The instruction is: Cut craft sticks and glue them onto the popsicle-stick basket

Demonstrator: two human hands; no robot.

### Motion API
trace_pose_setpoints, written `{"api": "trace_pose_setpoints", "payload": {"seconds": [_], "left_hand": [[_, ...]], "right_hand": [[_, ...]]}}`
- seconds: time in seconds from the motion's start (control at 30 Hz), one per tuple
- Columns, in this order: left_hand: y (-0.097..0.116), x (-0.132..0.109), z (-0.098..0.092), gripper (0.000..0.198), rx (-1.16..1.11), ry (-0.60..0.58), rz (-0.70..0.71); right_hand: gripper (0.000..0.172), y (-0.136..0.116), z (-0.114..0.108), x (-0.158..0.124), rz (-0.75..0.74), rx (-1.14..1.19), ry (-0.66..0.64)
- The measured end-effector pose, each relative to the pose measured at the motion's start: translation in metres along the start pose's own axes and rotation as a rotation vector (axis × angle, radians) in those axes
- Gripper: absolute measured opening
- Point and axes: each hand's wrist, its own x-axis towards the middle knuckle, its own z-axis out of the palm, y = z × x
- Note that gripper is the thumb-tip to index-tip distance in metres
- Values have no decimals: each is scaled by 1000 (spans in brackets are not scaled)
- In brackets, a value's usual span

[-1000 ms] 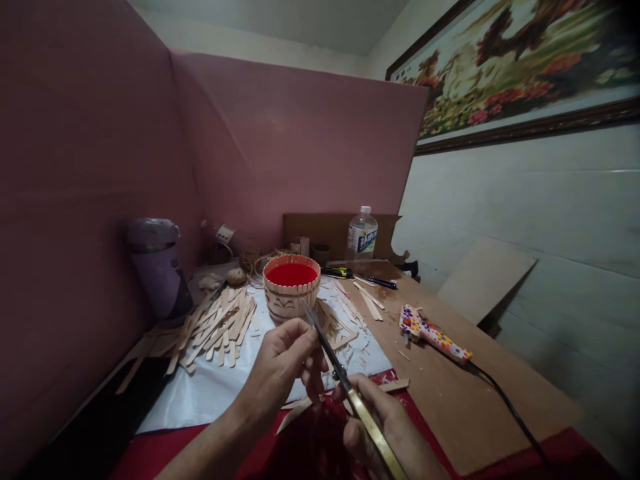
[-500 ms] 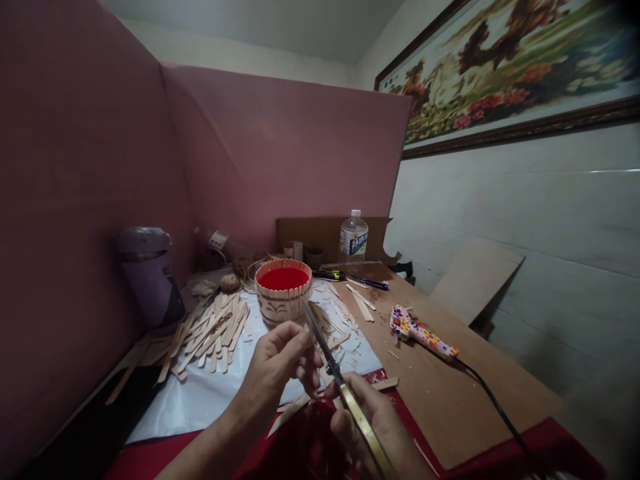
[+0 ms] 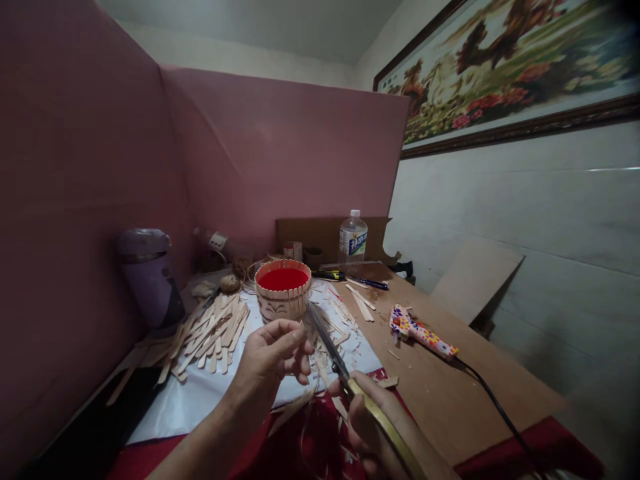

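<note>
My right hand (image 3: 370, 407) is wrapped round the gold-coloured handles of a pair of scissors (image 3: 334, 353). Their dark blades point up and away, toward the bucket. To the left of the blades, my left hand (image 3: 275, 353) is closed in a pinch. Whatever sits between its fingertips is too small to make out. Just beyond both hands stands a round bucket (image 3: 283, 303) faced with wooden sticks, with a scalloped rim and a bright red inside. Wood scraps (image 3: 295, 410) lie below my hands on the red cloth.
Wooden craft sticks (image 3: 215, 333) are heaped on a white sheet (image 3: 175, 413) at left. A flower-patterned glue gun (image 3: 423, 333) with a black cord rests on the brown board (image 3: 465, 400). Behind are a plastic bottle (image 3: 353, 243), a cutter (image 3: 330, 275) and a purple tumbler (image 3: 150, 280).
My right hand and the scissors have shifted down and right, so the blades are farther from my left fingers. My left hand has drawn slightly left.
</note>
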Motion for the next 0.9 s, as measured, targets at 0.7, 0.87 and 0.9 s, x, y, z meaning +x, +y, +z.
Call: {"api": "trace_pose_setpoints", "payload": {"seconds": [0.7,0.87,0.9], "left_hand": [[2,-2,0,26,16,-8,-65],[2,-2,0,27,46,41,-68],[2,-2,0,28,55,40,-65]], "right_hand": [[71,-3,2,-4,-69,-101,-53],[71,-8,4,-8,17,-83,-66],[71,-9,4,-7,19,-88,-75]]}}
